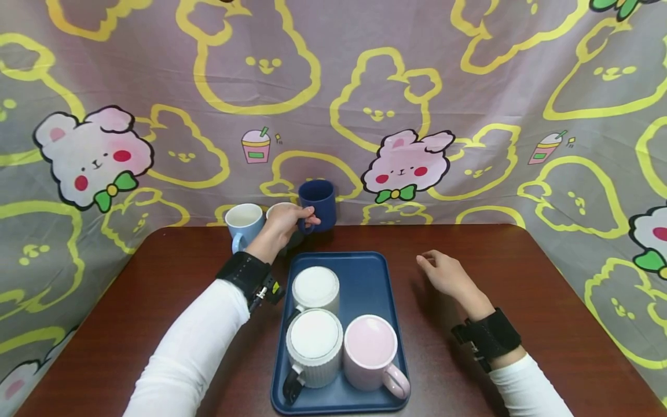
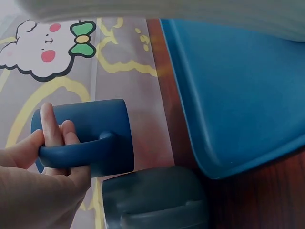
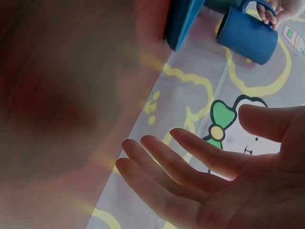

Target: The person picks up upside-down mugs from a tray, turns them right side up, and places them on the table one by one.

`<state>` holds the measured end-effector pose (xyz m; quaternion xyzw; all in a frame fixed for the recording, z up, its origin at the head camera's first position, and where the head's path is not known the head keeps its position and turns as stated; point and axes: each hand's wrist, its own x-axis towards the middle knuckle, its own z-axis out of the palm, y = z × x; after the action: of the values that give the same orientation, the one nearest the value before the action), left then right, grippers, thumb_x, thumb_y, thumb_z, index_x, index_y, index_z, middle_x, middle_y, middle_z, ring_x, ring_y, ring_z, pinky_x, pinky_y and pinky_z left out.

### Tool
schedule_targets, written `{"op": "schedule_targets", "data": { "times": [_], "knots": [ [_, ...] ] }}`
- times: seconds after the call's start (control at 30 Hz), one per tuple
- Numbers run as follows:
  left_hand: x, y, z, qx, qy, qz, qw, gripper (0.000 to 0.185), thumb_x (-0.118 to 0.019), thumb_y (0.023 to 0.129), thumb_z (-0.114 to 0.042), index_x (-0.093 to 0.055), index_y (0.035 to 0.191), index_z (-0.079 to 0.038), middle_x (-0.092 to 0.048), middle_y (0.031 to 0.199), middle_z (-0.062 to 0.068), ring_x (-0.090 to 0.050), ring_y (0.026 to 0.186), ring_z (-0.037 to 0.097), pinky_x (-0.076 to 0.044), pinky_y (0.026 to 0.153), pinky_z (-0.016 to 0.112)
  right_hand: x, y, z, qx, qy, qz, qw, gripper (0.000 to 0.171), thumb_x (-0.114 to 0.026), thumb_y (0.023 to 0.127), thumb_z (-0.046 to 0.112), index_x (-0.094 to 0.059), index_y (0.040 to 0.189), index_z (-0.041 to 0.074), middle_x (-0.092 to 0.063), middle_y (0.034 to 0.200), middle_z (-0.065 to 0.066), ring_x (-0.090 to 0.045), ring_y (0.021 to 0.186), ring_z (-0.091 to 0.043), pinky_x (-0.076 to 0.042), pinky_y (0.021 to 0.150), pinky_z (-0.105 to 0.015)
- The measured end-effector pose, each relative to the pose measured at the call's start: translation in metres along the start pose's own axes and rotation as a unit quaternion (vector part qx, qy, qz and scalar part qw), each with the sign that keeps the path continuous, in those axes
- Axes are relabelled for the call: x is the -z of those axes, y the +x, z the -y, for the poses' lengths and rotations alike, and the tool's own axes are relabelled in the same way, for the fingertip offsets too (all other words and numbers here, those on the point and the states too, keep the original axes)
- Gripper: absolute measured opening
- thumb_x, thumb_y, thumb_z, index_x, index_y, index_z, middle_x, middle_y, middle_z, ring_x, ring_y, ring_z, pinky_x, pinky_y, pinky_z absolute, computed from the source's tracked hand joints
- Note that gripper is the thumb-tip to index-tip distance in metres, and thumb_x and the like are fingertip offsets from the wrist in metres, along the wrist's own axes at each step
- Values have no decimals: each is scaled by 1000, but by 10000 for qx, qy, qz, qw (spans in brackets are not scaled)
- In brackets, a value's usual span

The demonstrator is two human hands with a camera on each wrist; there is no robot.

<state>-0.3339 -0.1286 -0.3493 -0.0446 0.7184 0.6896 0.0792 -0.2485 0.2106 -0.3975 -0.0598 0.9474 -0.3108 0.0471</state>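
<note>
Now the left hand [image 1: 281,223] grips the dark blue mug [image 1: 318,204] by its handle, at the table's back edge, behind the blue tray [image 1: 365,278]. Prob. hard, smooth, breakable; handle's the safest hold. Right hand [image 1: 443,273] hovers w/ loose fingers, holding nothing.

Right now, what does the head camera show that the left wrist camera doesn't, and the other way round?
Only the head view shows the three mugs standing in the dark blue plastic tray: two ribbed white mugs and a smooth pink mug. It also shows the light blue mug at the back and the open right hand.

Only the left wrist view shows the fingers curled through the handle.

Both show the left hand holding the dark blue ceramic mug, the tray and the brown table.
</note>
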Motion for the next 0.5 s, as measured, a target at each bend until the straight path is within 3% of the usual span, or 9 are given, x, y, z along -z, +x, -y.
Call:
{"op": "schedule_targets", "data": {
  "times": [0.23,0.5],
  "knots": [
    [0,3,10,-35,-40,238,9997,38,-51,98,-16,-55,118,17,-66,56,-8,-62,69,8,-42,86,30,6,-3,-12,-151,-116,-10,9998,51,-40,101,35,-46,131,-6,-51,131,-29,-51,118,-43,-45,94,-53],
    [-4,-1,18,23,-107,110,9999,36,-53,97,-17,-58,116,13,-68,58,-7,-61,76,13,-40,92,33,11,-5,-18,-146,-216,-13,9997,52,-38,102,35,-45,132,-7,-51,130,-29,-49,120,-44,-44,94,-54]
  ]
}}
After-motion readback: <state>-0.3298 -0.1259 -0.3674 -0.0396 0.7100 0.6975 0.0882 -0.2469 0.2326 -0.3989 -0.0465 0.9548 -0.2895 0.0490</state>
